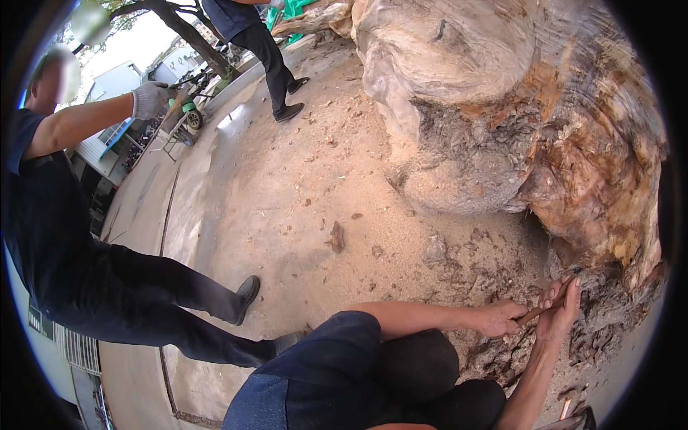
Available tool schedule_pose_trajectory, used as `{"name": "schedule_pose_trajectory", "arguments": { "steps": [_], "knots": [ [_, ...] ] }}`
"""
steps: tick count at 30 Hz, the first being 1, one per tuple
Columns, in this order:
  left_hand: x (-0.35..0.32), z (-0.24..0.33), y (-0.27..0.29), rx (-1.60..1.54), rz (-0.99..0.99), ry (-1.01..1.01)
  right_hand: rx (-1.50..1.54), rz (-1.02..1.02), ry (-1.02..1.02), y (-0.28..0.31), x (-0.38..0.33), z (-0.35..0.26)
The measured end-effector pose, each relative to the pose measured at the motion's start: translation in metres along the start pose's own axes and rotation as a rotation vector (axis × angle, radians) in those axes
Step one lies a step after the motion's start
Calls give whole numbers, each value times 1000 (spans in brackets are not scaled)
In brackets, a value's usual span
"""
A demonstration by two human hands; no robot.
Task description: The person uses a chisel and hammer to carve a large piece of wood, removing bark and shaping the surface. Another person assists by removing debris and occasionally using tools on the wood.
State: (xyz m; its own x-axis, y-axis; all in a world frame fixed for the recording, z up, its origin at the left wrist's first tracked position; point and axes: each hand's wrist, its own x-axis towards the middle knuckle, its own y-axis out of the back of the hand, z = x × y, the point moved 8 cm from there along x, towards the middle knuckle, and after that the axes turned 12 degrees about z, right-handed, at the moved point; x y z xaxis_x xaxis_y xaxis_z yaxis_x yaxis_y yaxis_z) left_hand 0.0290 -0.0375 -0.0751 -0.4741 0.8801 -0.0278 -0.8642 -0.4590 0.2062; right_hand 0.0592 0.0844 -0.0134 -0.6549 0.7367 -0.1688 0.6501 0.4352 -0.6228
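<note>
with fingers (551, 294) of both hands (499, 319) (560, 314) wrapped round a brown stick (531, 315), four o'clock: likely light, stiff, best held two-handed

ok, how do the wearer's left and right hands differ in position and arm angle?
Position: the left hand is nearer the picture's middle; the right hand is farther right, closer to the big trunk.
Arm angle: the left hand's forearm runs nearly level from the left, while the right hand's forearm rises steeply from the lower edge.
Shared: both are bare and on the same brown stick.
</note>
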Motion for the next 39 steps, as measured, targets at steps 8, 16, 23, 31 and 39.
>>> {"name": "schedule_pose_trajectory", "arguments": {
  "steps": [8,16,23,31,39],
  "knots": [
    [14,26,-16,157,-84,-174,60,145,-27,12,7,-27],
    [11,39,-33,-188,-122,-77,-427,-70,158,33,-23,-25],
    [15,17,-29,489,-140,-383,-438,206,-64,94,-20,-7],
    [31,52,43,114,99,291,-540,306,-267,125,-39,-9],
    [122,100,11,106,144,-186,-276,364,-364,179,-61,4]
  ]
}}
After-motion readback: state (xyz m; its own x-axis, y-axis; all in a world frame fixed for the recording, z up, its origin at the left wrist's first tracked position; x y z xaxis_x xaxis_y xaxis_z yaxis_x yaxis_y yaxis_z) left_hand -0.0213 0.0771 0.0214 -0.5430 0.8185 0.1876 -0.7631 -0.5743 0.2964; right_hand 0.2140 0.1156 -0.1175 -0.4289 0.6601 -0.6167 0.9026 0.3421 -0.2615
